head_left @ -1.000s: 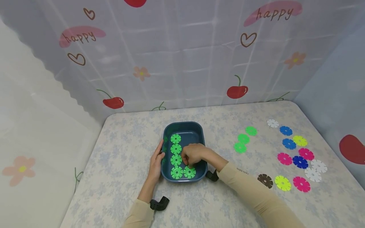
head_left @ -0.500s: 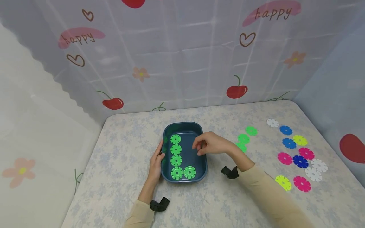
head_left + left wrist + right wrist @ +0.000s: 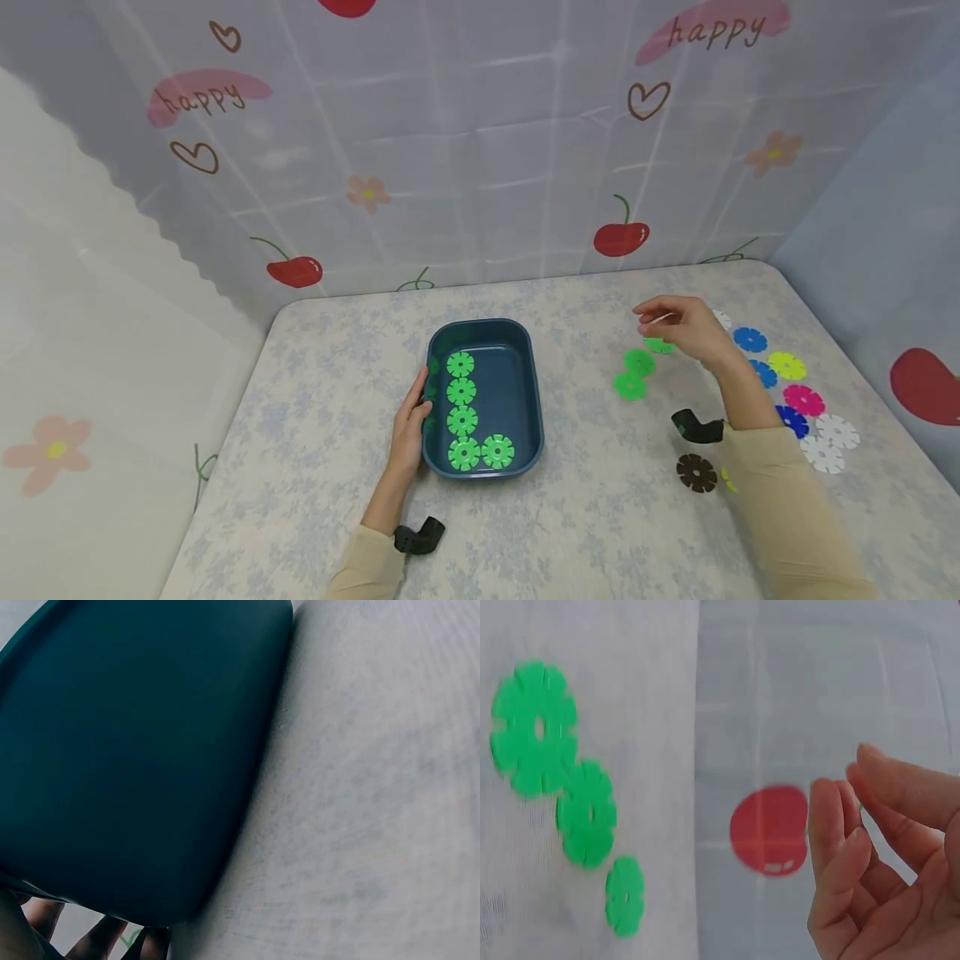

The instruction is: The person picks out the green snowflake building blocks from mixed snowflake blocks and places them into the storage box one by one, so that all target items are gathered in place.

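My left hand (image 3: 408, 433) holds the left side of a dark blue rectangular tray (image 3: 534, 417), thumb at the rim. In the left wrist view the tray's outer wall (image 3: 142, 750) fills much of the picture, with fingers (image 3: 97, 941) at its lower edge. Inside the tray, green notched snowflake discs (image 3: 462, 420) form a column on the left, with another disc (image 3: 498, 452) at the bottom right. My right hand (image 3: 686, 329) hovers by the farthest of three loose green discs (image 3: 660, 345), fingers loosely bent and holding nothing. All three green discs (image 3: 534, 727) show in the right wrist view.
Farther right on the patterned cloth (image 3: 337, 375) lie blue (image 3: 750, 339), yellow (image 3: 787, 365), pink (image 3: 804, 400), white (image 3: 837, 431) and brown (image 3: 697, 473) discs, some hidden by my right arm. A printed curtain (image 3: 480, 167) hangs behind the table.
My right hand has lifted from inside the tray, leaving the lower right disc there, and moved right to above the loose green discs. My left hand stays at the tray.
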`<state>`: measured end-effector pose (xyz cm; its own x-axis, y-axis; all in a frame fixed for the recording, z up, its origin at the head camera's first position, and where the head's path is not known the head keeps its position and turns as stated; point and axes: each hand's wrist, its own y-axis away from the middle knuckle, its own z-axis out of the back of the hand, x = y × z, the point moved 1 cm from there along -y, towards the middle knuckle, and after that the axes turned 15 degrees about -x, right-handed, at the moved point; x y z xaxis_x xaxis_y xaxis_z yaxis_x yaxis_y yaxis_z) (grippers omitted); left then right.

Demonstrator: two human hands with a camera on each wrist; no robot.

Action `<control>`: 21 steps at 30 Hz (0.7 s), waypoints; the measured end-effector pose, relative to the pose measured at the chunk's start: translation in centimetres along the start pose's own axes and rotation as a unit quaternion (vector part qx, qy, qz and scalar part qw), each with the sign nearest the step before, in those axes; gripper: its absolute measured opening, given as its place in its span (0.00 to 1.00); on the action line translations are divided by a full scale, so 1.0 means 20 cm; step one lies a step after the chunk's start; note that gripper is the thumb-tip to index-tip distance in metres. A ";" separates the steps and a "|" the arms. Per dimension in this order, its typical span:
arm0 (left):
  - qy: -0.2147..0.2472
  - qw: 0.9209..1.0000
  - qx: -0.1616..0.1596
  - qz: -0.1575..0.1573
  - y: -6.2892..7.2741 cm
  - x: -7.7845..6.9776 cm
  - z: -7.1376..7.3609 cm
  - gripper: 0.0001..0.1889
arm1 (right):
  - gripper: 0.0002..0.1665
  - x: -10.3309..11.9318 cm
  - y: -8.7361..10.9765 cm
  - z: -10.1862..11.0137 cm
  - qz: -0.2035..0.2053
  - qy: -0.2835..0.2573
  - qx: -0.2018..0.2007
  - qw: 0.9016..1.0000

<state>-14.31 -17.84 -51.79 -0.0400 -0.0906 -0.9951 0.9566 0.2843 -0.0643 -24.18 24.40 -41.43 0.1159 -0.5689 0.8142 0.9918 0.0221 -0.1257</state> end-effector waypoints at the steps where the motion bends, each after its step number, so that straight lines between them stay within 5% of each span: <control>1: -0.001 1.000 0.000 0.000 0.00 0.00 0.00 0.28 | 0.23 -0.02 -0.01 0.03 -0.012 -0.001 -0.015 1.000; 11: 0.003 1.000 -0.001 0.005 0.00 0.00 0.00 0.28 | 0.33 -0.23 -0.07 0.10 -0.114 0.005 -0.048 0.992; 21: 0.000 1.000 -0.004 0.010 0.00 0.00 0.00 0.28 | 0.36 -0.39 -0.09 0.06 -0.145 0.005 0.002 0.989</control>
<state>-14.36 -17.83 -51.76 -0.0216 -0.0857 -0.9961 0.9547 0.2939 -0.0460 -26.88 29.86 -46.88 -0.1743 -0.5599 0.8100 0.9834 -0.1404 0.1145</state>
